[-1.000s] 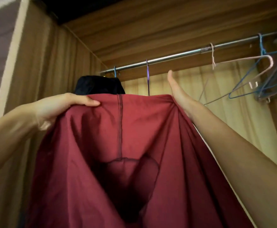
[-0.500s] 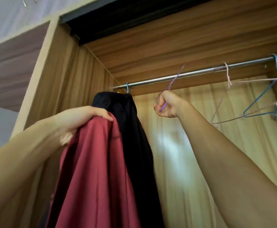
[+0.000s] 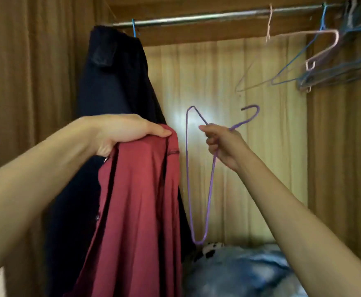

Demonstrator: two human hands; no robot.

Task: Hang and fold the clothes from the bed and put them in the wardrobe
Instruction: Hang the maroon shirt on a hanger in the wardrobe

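Note:
My left hand (image 3: 121, 133) grips the top of a dark red shirt (image 3: 136, 211), which hangs down in front of the open wardrobe. My right hand (image 3: 222, 144) holds a purple wire hanger (image 3: 188, 179) near its neck, off the rail, tilted with one corner pointing down. A dark navy garment (image 3: 115, 86) hangs from a blue hanger hook (image 3: 134, 28) on the metal rail (image 3: 207, 17), just behind the red shirt.
Several empty blue and pink hangers (image 3: 325, 61) hang bunched at the rail's right end. A bluish bundle of fabric (image 3: 246, 273) lies on the wardrobe floor. The wooden side walls (image 3: 36, 82) stand left and right; the middle of the rail is bare.
My right hand has taken the purple hanger off the rail and lowered it. The view has tipped down. My left hand still holds the red shirt.

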